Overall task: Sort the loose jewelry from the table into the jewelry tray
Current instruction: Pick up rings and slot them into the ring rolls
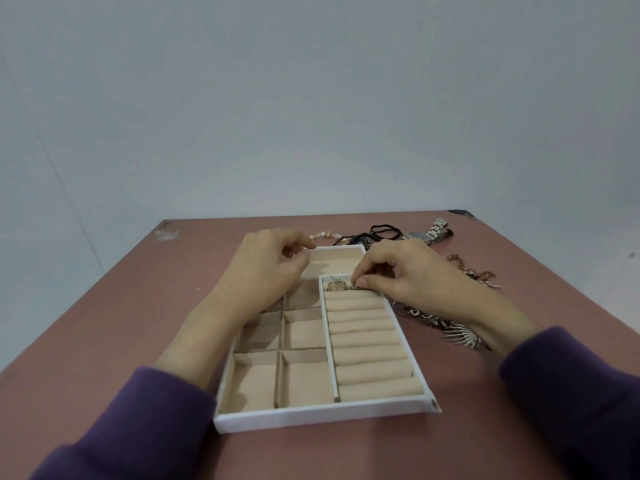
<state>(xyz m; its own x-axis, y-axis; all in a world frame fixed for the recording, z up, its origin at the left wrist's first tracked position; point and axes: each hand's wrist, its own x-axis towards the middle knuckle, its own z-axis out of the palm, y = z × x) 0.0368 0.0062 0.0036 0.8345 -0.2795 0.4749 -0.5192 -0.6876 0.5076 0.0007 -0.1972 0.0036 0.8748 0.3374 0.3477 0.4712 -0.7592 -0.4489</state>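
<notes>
My right hand (408, 271) pinches a small silvery piece (354, 285) between thumb and index finger, at the far end of the ring-roll section of the jewelry tray (322, 414). A round gold-toned piece (335, 285) sits in that same far slot, just beside it. My left hand (266, 261) is over the tray's far-left compartments with its fingers curled; I can't tell if it holds anything. Loose jewelry on the worktop (138, 306): watch (429, 232), black cords (382, 233) and bead bracelet (325, 234) beyond the tray, gold chain (472, 271) and silver pile (453, 332) to its right.
</notes>
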